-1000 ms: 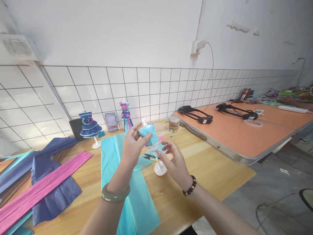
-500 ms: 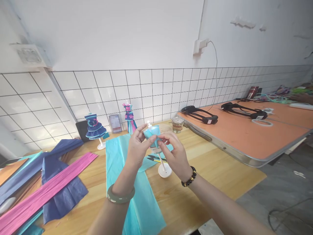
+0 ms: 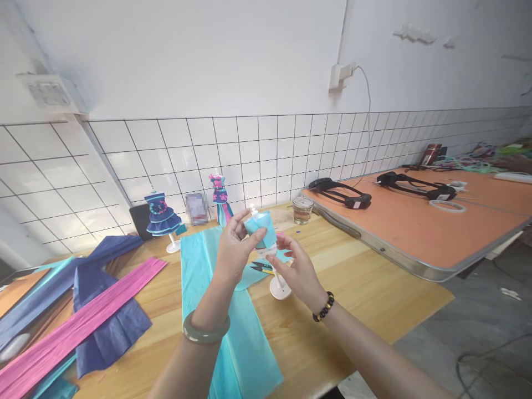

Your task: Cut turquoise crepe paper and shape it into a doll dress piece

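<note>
My left hand (image 3: 233, 252) pinches the top of a small mannequin (image 3: 260, 230) wrapped in light blue paper, holding it above the wooden table (image 3: 332, 277). Its white stick ends in a round white base (image 3: 280, 289) near the tabletop. My right hand (image 3: 297, 269) hovers just below and right of the figure, fingers spread, not gripping it. A long sheet of light blue crepe paper (image 3: 224, 321) lies under my arms. Small scissors (image 3: 261, 268) lie on the paper behind the stand.
Two dressed mini mannequins (image 3: 160, 213) (image 3: 220, 197) stand by the tiled wall. Pink (image 3: 83, 316) and navy paper (image 3: 108, 327) lies at left. A glass of liquid (image 3: 302, 210) sits near an orange table (image 3: 415, 221) holding black headbands (image 3: 341, 193) and tape.
My right hand has let go of the blue paper on the figure and dropped lower with its fingers opened. The left hand keeps holding the figure.
</note>
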Action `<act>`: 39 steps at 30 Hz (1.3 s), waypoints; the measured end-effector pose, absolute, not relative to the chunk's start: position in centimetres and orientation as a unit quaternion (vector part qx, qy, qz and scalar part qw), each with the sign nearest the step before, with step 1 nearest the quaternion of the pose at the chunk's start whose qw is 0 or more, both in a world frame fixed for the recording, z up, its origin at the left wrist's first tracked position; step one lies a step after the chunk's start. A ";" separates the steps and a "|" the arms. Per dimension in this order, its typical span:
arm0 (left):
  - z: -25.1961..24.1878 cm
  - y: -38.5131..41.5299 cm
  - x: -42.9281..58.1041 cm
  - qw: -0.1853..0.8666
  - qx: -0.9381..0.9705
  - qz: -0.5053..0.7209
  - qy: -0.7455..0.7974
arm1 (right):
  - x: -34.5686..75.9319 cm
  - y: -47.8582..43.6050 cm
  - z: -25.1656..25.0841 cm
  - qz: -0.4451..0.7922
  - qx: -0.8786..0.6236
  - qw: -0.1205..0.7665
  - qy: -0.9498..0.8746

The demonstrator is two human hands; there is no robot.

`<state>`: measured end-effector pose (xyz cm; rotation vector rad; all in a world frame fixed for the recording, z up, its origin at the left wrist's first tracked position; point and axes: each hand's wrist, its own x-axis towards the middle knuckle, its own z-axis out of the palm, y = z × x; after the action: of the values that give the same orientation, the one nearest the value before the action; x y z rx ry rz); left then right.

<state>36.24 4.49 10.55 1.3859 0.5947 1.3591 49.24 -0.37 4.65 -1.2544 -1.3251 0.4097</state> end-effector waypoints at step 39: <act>9.2 4.8 37.1 0.630 0.532 0.518 0.225 | 47.8 -1.3 4.8 0.403 -0.444 0.667 -0.442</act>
<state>37.09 4.77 9.21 1.2191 0.5149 1.1866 47.78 -1.28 4.78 -1.0010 -0.9967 0.9100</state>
